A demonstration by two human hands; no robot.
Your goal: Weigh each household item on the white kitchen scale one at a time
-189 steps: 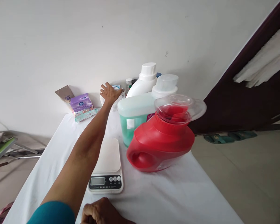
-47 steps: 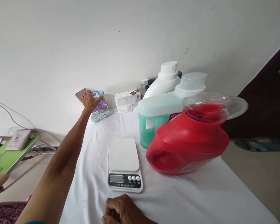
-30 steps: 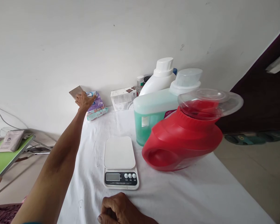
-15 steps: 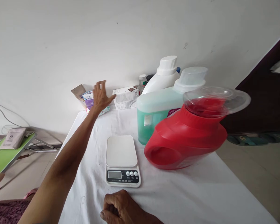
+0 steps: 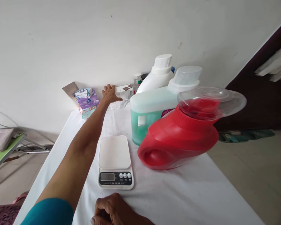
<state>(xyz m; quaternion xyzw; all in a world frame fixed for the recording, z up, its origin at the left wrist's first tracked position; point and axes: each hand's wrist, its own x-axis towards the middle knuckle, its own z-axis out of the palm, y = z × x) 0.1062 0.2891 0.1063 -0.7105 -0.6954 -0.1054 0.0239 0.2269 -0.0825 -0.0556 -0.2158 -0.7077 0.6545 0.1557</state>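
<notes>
My left hand [image 5: 110, 93] reaches to the back of the table, fingers spread over the left end of a white carton [image 5: 124, 92]; whether it touches the carton I cannot tell. That carton rests on another white carton. Near the front edge my right hand [image 5: 118, 210] lies curled, with nothing seen in it. Just beyond it is a white kitchen scale [image 5: 114, 153], its plate bare and its display blank. To the left of my left hand stand a stacked purple tissue pack [image 5: 87, 101], a small white-and-blue box [image 5: 83, 93] and a brown paper bag [image 5: 70, 89].
At the right lean a red detergent jug [image 5: 178, 140] with a clear lid, a green liquid bottle [image 5: 140, 125] and a white bottle [image 5: 154, 81]. Small jars [image 5: 137, 79] stand by the wall. A green table [image 5: 11, 145] is at far left, beside part of another person [image 5: 7, 214].
My left hand has moved right and lower, from beside the purple pack to over the white carton's left end. My right hand stays curled by the scale. The view has shifted slightly right.
</notes>
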